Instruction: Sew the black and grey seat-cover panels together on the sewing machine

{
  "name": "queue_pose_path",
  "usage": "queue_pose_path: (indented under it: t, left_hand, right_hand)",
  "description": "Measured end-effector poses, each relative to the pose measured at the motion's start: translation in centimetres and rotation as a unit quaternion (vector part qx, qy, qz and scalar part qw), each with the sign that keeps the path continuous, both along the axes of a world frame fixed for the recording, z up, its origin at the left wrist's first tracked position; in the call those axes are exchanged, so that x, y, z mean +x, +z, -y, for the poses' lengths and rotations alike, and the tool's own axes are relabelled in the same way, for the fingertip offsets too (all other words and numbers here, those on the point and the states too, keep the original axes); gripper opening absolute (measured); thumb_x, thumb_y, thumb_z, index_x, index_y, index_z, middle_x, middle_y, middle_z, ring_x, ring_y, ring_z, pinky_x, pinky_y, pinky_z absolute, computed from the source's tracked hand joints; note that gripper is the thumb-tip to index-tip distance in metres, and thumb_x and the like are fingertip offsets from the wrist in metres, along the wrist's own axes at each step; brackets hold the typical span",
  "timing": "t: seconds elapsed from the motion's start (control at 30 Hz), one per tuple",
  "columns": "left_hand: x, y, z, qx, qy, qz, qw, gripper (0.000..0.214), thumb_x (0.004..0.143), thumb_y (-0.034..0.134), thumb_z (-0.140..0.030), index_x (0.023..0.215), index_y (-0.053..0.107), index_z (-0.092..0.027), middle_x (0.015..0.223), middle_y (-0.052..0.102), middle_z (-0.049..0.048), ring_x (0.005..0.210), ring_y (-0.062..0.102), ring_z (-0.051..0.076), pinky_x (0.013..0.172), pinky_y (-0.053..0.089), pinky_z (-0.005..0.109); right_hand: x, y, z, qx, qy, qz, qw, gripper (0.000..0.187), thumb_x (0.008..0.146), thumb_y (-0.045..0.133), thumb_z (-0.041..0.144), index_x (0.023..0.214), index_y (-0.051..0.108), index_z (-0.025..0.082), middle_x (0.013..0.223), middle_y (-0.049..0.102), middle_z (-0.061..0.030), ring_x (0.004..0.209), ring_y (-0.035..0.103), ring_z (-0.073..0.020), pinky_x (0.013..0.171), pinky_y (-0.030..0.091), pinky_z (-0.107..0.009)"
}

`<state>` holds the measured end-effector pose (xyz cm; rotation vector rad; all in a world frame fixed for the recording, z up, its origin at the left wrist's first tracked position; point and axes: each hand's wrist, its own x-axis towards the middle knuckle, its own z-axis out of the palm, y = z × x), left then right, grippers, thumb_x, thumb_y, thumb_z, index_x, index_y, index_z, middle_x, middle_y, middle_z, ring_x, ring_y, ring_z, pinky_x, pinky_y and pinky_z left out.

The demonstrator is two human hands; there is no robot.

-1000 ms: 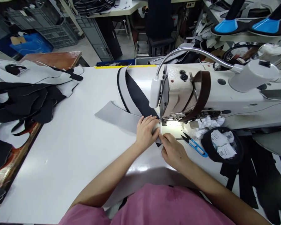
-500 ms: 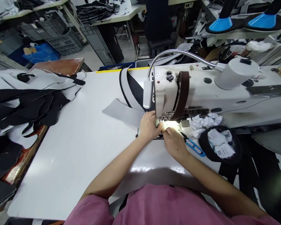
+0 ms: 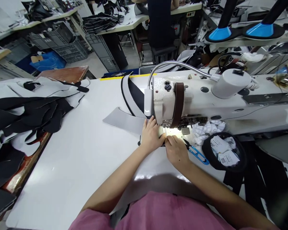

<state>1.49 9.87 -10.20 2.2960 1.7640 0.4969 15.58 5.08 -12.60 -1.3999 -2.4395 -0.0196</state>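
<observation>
A white sewing machine (image 3: 166,105) stands on the table, its needle area lit by a lamp on a flexible neck. My left hand (image 3: 151,135) lies left of the needle area, fingers stretched out on a light grey fabric piece (image 3: 124,120). Its thumb points right, close to my right fingertips. My right hand (image 3: 177,152) is closed at the front of the lit area, with the fingers pinched at the fabric's edge. What lies between those fingertips is mostly hidden. Behind the grey piece, a black-and-grey fabric strip (image 3: 132,95) curves towards the machine.
Blue-handled thread snips (image 3: 198,155) lie right of my right hand. Beside them are crumpled white scraps (image 3: 203,131) and a black round container (image 3: 207,148) holding labels. Black and white fabric pieces (image 3: 38,110) are piled at left. A person (image 3: 159,25) sits at the back table.
The camera view has shifted slightly, so the machine appears lower and further left. My left fingers are more spread on the fabric. Both hands remain beside the needle area.
</observation>
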Motion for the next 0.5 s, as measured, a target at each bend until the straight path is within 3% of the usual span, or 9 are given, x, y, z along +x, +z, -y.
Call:
queue_pose_path:
  t: [0.23, 0.4, 0.5]
  left_hand:
    - [-0.4, 0.0, 0.6, -0.023, -0.017, -0.007, 1.000, 0.032, 0.081, 0.061, -0.032, 0.111, 0.061, -0.020, 0.127, 0.058, 0.0092, 0.130, 0.043, 0.031, 0.117, 0.019, 0.053]
    - [-0.7, -0.1, -1.1, -0.022, -0.029, -0.012, 0.999, 0.020, 0.077, 0.063, -0.028, 0.094, 0.064, -0.019, 0.121, 0.062, 0.0096, 0.129, 0.044, 0.032, 0.114, 0.025, 0.052]
    - [-0.9, -0.1, -2.5, -0.015, -0.039, -0.013, 0.999, 0.022, 0.075, 0.061, -0.023, 0.097, 0.063, -0.020, 0.116, 0.064, 0.0091, 0.126, 0.047, 0.031, 0.111, 0.031, 0.049]
  right_hand:
    - [-0.4, 0.5, 0.8, 0.006, -0.002, -0.004, 1.000, 0.022, 0.089, 0.045, 0.004, 0.088, 0.066, 0.011, 0.083, 0.059, -0.0097, 0.077, 0.047, -0.0226, 0.068, 0.035, -0.037]
    - [-0.4, 0.2, 0.1, 0.008, 0.009, -0.011, 1.000, 0.020, 0.092, 0.046, 0.009, 0.097, 0.065, 0.009, 0.097, 0.063, -0.0125, 0.086, 0.049, -0.0238, 0.074, 0.035, -0.038]
    - [-0.3, 0.2, -0.4, -0.013, 0.006, -0.019, 1.000, 0.021, 0.094, 0.047, 0.014, 0.105, 0.063, 0.009, 0.106, 0.062, -0.0146, 0.093, 0.050, -0.0250, 0.078, 0.036, -0.039]
